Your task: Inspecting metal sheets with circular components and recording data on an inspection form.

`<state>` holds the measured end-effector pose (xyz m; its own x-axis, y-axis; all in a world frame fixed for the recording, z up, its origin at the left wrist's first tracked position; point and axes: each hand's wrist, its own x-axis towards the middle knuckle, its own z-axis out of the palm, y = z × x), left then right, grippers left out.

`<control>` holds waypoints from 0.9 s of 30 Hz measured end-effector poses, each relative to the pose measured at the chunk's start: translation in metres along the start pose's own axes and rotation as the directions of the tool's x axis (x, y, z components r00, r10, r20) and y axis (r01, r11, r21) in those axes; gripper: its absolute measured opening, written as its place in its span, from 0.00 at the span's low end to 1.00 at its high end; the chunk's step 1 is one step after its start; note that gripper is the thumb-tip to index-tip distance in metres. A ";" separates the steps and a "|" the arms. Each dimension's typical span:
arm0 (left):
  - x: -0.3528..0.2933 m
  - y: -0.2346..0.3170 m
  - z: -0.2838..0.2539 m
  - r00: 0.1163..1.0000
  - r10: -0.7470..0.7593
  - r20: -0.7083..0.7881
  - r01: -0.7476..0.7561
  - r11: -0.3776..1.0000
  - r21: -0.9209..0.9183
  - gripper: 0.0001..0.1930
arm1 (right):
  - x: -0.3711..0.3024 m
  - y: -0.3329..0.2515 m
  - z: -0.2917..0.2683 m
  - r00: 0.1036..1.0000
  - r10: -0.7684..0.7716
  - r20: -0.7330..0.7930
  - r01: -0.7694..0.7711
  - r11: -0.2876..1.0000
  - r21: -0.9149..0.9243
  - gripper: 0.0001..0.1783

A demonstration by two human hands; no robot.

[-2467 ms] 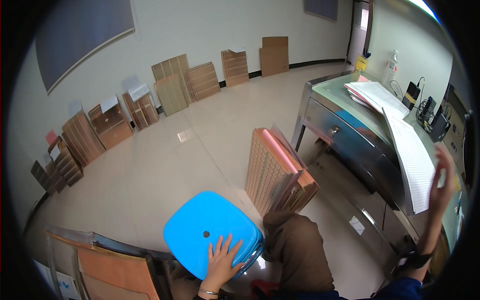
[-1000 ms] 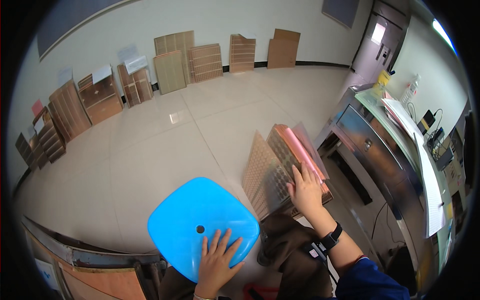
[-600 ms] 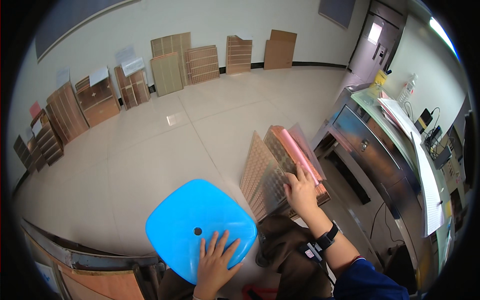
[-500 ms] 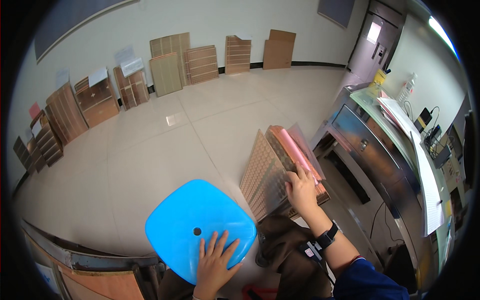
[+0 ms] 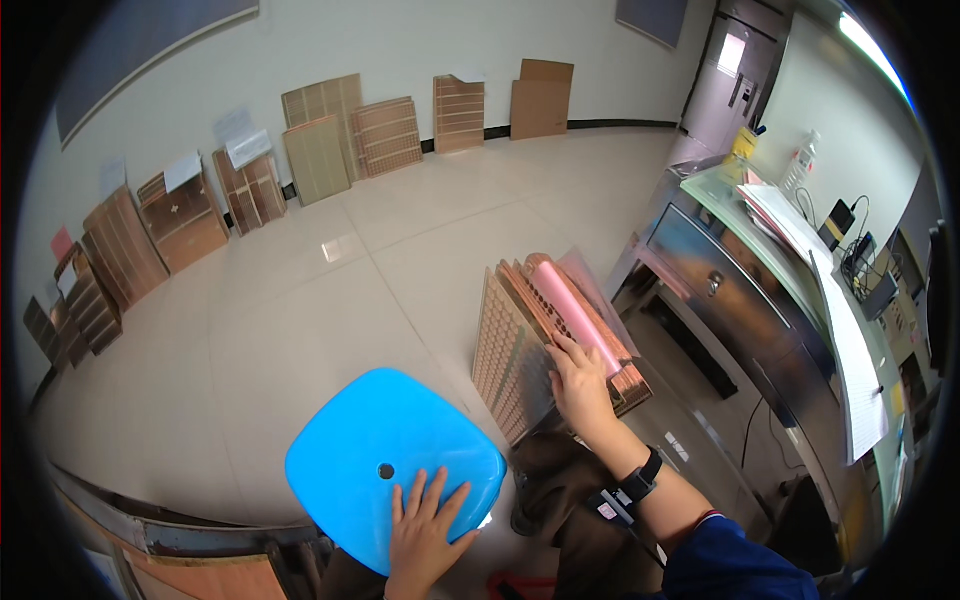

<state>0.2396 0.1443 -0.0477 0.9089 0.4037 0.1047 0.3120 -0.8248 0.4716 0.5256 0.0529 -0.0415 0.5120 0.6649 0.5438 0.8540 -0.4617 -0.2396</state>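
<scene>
My left hand (image 5: 430, 535) lies flat with spread fingers on the seat of a blue plastic stool (image 5: 375, 425), which has a round hole in its middle. To its right, my right hand (image 5: 582, 388) is at the top edges of several upright copper-coloured panels (image 5: 520, 290), its fingers bent over them. The outermost panel (image 5: 505, 355) has a fine grid pattern and faces left. A pink roll or rounded pink sheet (image 5: 578, 318) runs along the top of the stack, beside my right fingers. The lower part of the stack is partly hidden by my hand and leg.
Several patterned panels (image 5: 318, 160) lean against the far wall, some with papers on top. At right stands a glass-topped desk (image 5: 715, 185) with papers, a clear bottle (image 5: 800, 165) and cables. A metal-edged frame (image 5: 200, 540) is at lower left.
My right hand has shifted along the panel edges, and the panels' tops now stand further apart, with more of the pink roll showing. My left hand stays on the stool; the view has turned slightly.
</scene>
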 end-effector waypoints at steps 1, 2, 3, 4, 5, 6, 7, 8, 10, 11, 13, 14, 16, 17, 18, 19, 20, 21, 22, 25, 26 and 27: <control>0.000 0.000 0.001 1.000 -0.002 0.000 0.002 1.000 -0.003 0.32 | -0.001 0.000 0.002 1.000 0.003 -0.003 -0.003 1.000 -0.001 0.24; 0.000 0.000 0.001 1.000 -0.003 0.000 0.003 1.000 -0.006 0.32 | -0.003 -0.001 0.005 1.000 -0.015 -0.020 0.015 1.000 0.002 0.24; 0.000 0.000 0.001 1.000 0.000 0.000 0.000 1.000 -0.004 0.32 | -0.004 -0.001 0.007 0.999 -0.032 -0.038 0.032 0.999 0.005 0.25; 0.000 0.000 0.002 1.000 -0.002 0.004 0.002 1.000 0.000 0.33 | -0.004 -0.005 0.004 0.999 -0.030 -0.024 0.030 0.999 -0.026 0.25; 0.000 -0.001 0.002 1.000 -0.005 0.007 0.005 1.000 0.005 0.33 | -0.003 -0.008 0.001 0.999 -0.028 -0.024 0.028 0.999 -0.026 0.25; 0.000 -0.001 0.003 1.000 -0.004 0.008 0.004 1.000 0.005 0.33 | -0.002 -0.010 -0.002 0.999 -0.038 -0.017 0.037 0.999 -0.026 0.25; 0.000 -0.001 0.003 1.000 -0.005 0.008 0.005 1.000 0.009 0.33 | -0.002 -0.011 -0.003 0.999 -0.047 -0.010 0.047 0.999 -0.027 0.25; 0.000 -0.001 0.004 1.000 -0.007 0.007 0.007 1.000 0.013 0.33 | -0.002 -0.010 -0.003 0.999 -0.046 -0.010 0.046 0.999 -0.027 0.25; 0.000 -0.002 0.004 1.000 -0.007 0.008 0.007 1.000 0.010 0.33 | -0.004 -0.009 0.000 0.999 -0.032 -0.007 0.032 0.999 -0.007 0.25; 0.000 -0.002 0.005 1.000 -0.007 0.008 0.006 1.000 0.006 0.33 | -0.005 -0.010 0.001 0.999 -0.032 -0.007 0.032 0.999 -0.007 0.25; 0.000 -0.002 0.004 1.000 -0.009 0.010 0.009 1.000 0.005 0.33 | -0.006 -0.011 0.002 0.999 -0.040 -0.015 0.040 0.999 -0.018 0.25; 0.000 -0.002 0.003 1.000 -0.010 0.012 0.010 1.000 0.004 0.33 | -0.006 -0.012 0.002 0.999 -0.041 -0.014 0.040 0.999 -0.017 0.25; 0.000 -0.001 0.002 1.000 -0.010 0.011 0.010 1.000 0.005 0.33 | -0.005 -0.015 0.001 0.998 -0.067 -0.020 0.067 0.998 -0.023 0.25; 0.000 -0.001 0.002 1.000 -0.010 0.010 0.009 1.000 0.007 0.32 | -0.005 -0.016 0.001 0.998 -0.068 -0.019 0.067 0.998 -0.021 0.25; 0.000 -0.001 0.001 1.000 -0.012 0.010 0.012 1.000 0.008 0.32 | -0.005 -0.017 0.001 0.996 -0.082 -0.017 0.081 0.996 -0.032 0.25; 0.000 -0.001 0.001 1.000 -0.004 0.004 0.004 1.000 0.009 0.32 | -0.005 -0.018 0.001 0.995 -0.097 -0.014 0.096 0.994 -0.043 0.25; 0.000 -0.001 0.000 1.000 0.003 -0.003 -0.003 1.000 0.011 0.32 | -0.005 -0.020 0.001 0.995 -0.098 -0.013 0.097 0.994 -0.040 0.25; 0.000 -0.001 0.000 1.000 0.000 -0.003 0.000 1.000 0.011 0.32 | -0.006 -0.022 0.000 0.995 -0.101 -0.010 0.101 0.994 -0.043 0.25; 0.000 -0.001 -0.001 1.000 -0.001 0.000 0.001 1.000 0.005 0.32 | -0.006 -0.024 0.000 0.994 -0.106 -0.008 0.106 0.993 -0.045 0.25; 0.000 0.000 -0.003 1.000 -0.001 -0.001 0.001 1.000 -0.009 0.32 | -0.005 -0.032 -0.005 0.994 -0.110 0.017 0.111 0.992 -0.058 0.23; 0.000 0.000 -0.003 1.000 0.003 -0.006 -0.003 1.000 -0.017 0.31 | -0.005 -0.033 -0.005 0.993 -0.113 0.018 0.113 0.992 -0.056 0.23; 0.000 -0.001 -0.003 1.000 -0.001 -0.006 0.001 1.000 -0.017 0.31 | -0.005 -0.033 -0.006 0.993 -0.110 0.028 0.112 0.991 -0.066 0.23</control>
<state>0.2382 0.1459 -0.0450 0.9067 0.4072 0.1096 0.3083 -0.8174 0.4866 0.4945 0.0609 -0.0321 0.4169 0.7279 0.5443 0.8981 -0.4222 -0.1233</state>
